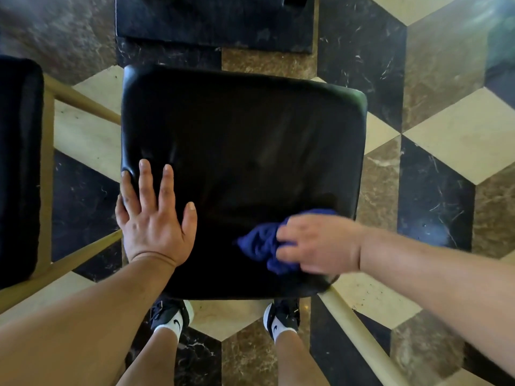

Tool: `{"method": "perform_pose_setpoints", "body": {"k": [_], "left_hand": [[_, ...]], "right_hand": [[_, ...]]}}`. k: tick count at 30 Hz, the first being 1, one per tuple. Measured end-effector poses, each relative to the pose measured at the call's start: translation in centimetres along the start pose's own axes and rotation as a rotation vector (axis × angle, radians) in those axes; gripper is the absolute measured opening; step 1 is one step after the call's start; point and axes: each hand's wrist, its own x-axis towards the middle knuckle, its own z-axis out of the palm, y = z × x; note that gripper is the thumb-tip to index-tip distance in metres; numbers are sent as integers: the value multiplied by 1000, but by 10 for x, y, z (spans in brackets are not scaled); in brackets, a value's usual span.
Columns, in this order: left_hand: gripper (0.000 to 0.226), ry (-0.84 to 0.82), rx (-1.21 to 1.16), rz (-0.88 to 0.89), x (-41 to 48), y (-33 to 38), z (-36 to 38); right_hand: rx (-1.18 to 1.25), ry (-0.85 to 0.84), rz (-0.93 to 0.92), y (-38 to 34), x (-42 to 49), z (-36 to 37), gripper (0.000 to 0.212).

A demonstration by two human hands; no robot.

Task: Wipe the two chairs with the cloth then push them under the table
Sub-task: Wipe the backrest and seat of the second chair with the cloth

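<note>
- The black padded seat of the nearer chair is seen from straight above, with the person's shoes just behind its near edge.
- The left hand is laid flat on the near-left part of the seat, fingers spread apart and nothing held; it is judged to be bracing the chair so that it is not shifted by the rubbing.
- The right hand is closed over a bunched blue cloth, which is pressed onto the near-right part of the seat. The hand is blurred, so a wiping stroke is judged to be under way.
- The cloth is crumpled rather than spread, probably so that it can be gripped firmly; the loose wad sticks out from under the fingers toward the left, and its longer run lies roughly across the seat.
- The seat is nearly square, slightly turned against the floor pattern; its far edge is pointed toward a dark slab at the top of the view, taken to be the tabletop, though this cannot be told for certain.
- A second chair with a like black seat stands just beside on the left, on pale wooden legs.
- The chairs have not yet been pushed under; the wiping step is judged to be in hand.
</note>
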Motion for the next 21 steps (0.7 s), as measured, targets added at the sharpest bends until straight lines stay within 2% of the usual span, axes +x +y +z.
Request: {"method": "perform_pose_setpoints", "body": {"k": [7, 12, 15, 21], "left_hand": [[78, 12, -3, 9, 0, -1, 0], [78, 19, -2, 17, 0, -2, 1], [78, 15, -5, 19, 1, -2, 1], [78, -1, -10, 15, 0, -3, 0]], "right_hand": [[16, 393, 740, 100, -14, -52, 35], [138, 567, 1076, 127, -10, -61, 35], [133, 541, 1086, 103, -6, -54, 33], [94, 281, 853, 16, -16, -22, 32]]}}
